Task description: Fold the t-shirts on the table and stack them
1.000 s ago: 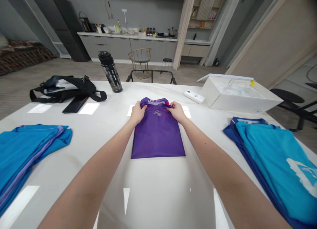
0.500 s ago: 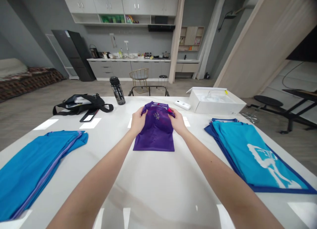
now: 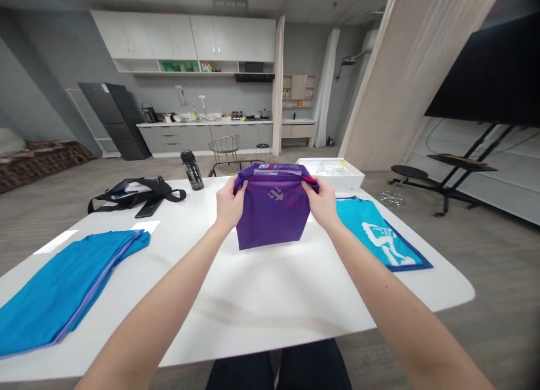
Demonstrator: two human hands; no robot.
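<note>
A folded purple shirt (image 3: 274, 215) with a small grey print hangs upright between my hands, above the white table (image 3: 270, 300). My left hand (image 3: 230, 204) pinches its upper left corner, the thumb on the front side. At the upper right corner, beside a bit of pink cloth, my right hand (image 3: 322, 203) grips it the same way. The collar and a label show along the top edge. To the left lies a folded blue shirt (image 3: 71, 283) with a lilac strip. On the right, partly behind my forearm, is a stack with a turquoise shirt (image 3: 367, 224) on top.
A black bottle (image 3: 192, 170), a black bag (image 3: 135, 193) and a phone (image 3: 148, 208) are at the back left of the table. An open white box (image 3: 350, 180) stands at the back right. A metal-framed chair (image 3: 225, 148) is beyond the far edge.
The purple shirt has been raised off the table and closer to me, both hands still holding its top corners. The camera view has tilted up and turned right.
</note>
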